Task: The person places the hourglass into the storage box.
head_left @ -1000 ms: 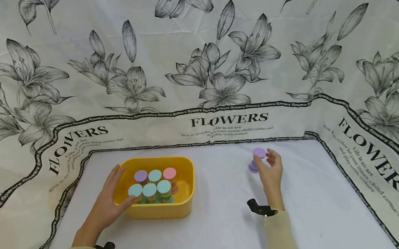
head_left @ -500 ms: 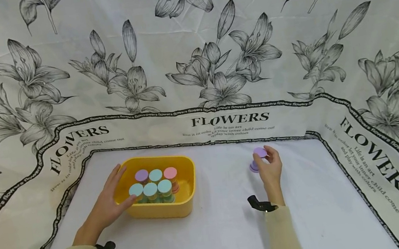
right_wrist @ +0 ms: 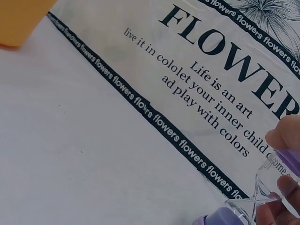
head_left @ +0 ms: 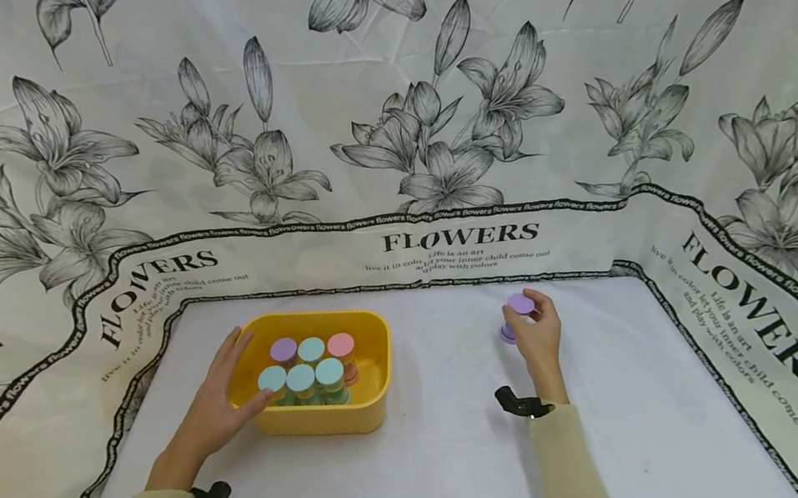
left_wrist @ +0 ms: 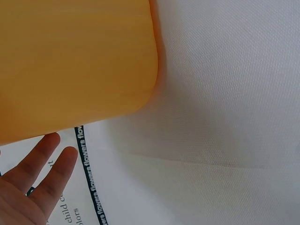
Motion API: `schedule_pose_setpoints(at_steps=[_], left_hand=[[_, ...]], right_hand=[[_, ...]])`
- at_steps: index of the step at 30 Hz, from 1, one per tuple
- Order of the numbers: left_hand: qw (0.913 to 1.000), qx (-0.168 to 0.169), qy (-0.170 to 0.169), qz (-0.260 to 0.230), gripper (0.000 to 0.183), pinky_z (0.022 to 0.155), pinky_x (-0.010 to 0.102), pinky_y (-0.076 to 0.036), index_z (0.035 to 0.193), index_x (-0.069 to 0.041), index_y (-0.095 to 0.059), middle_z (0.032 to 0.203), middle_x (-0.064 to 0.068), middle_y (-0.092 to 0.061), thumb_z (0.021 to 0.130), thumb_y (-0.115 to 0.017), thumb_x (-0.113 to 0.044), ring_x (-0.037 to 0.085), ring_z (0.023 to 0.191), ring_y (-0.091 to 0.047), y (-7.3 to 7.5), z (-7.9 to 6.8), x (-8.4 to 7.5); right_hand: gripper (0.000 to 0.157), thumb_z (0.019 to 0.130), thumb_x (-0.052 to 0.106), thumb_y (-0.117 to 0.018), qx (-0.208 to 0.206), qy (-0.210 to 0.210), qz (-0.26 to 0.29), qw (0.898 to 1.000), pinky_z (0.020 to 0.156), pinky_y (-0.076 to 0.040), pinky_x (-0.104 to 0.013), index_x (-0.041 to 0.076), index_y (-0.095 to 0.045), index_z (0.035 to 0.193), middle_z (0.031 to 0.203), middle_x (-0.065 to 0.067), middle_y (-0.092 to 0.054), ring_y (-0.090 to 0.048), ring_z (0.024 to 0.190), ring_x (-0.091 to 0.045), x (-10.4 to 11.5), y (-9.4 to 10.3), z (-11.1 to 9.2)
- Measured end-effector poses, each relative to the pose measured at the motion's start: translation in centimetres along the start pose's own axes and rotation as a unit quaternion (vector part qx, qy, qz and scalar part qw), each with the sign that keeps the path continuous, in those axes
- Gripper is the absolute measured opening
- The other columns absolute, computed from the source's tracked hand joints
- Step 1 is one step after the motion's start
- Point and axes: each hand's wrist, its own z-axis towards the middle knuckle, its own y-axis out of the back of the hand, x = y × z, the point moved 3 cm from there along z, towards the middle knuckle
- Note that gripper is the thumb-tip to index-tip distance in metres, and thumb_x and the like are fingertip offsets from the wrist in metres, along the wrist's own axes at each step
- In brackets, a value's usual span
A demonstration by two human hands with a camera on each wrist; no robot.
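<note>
My right hand [head_left: 542, 344] holds a sand timer [head_left: 521, 303] with purple caps at the right of the table, thumb on one side and fingers on the other. In the right wrist view, the clear glass narrows at its neck, and purple sand [right_wrist: 227, 217] fills the bulb away from my fingers. My left hand [head_left: 209, 417] spreads along the left end of a yellow plastic bin [head_left: 316, 424], thumb at the front rim. Straight fingers [left_wrist: 55, 178] lie by the bin's side in the left wrist view. Inside stand several sand timers with light blue, purple and pink [head_left: 340, 345] caps.
White cloth [head_left: 441, 454] covers the table, with a black-lettered border [head_left: 464, 281] along the back. Behind it rises a flower-printed cloth [head_left: 313, 168]. Bare cloth lies between the bin and the purple sand timer.
My right hand has shifted slightly and its fingers have come closer round the purple sand timer, covering more of its lower part. The left hand and bin have stayed put.
</note>
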Motion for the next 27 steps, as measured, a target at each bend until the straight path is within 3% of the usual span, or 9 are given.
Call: schedule_pose_setpoints(at_steps=[10, 22, 27], left_hand=[[1.0, 0.001, 0.004, 0.0, 0.092, 0.112, 0.081, -0.026, 0.166, -0.025, -0.022, 0.173, 0.014, -0.013, 0.091, -0.073, -0.041, 0.048, 0.155, -0.02, -0.09, 0.02, 0.03], [1.0, 0.0, 0.004, 0.003, 0.093, 0.111, 0.081, -0.026, 0.166, -0.025, -0.022, 0.174, 0.01, -0.012, 0.091, -0.073, -0.041, 0.048, 0.155, -0.02, -0.2, -0.1, 0.05], [1.0, -0.001, 0.001, 0.002, 0.093, 0.111, 0.081, -0.026, 0.166, -0.026, -0.021, 0.173, 0.013, -0.013, 0.091, -0.073, -0.041, 0.048, 0.155, -0.02, -0.19, 0.02, 0.11]], right_hand=[[0.059, 0.092, 0.014, -0.074, 0.019, -0.005, -0.028, 0.999, 0.1, -0.045, -0.034, 0.005, -0.051, 0.146, 0.142, -0.017, -0.053, -0.051, 0.124, -0.027, 0.28, 0.26, -0.23], [0.062, 0.092, 0.027, -0.074, 0.038, -0.011, -0.11, 0.993, 0.101, -0.047, -0.043, 0.002, -0.051, 0.144, 0.139, -0.022, -0.056, -0.055, 0.122, -0.032, 0.4, 0.91, -0.37], [0.06, 0.091, 0.027, -0.075, 0.056, 0.001, -0.116, 0.992, 0.095, -0.049, -0.039, 0.001, -0.052, 0.14, 0.134, -0.02, -0.057, -0.056, 0.117, -0.03, 0.23, 0.77, -0.58]])
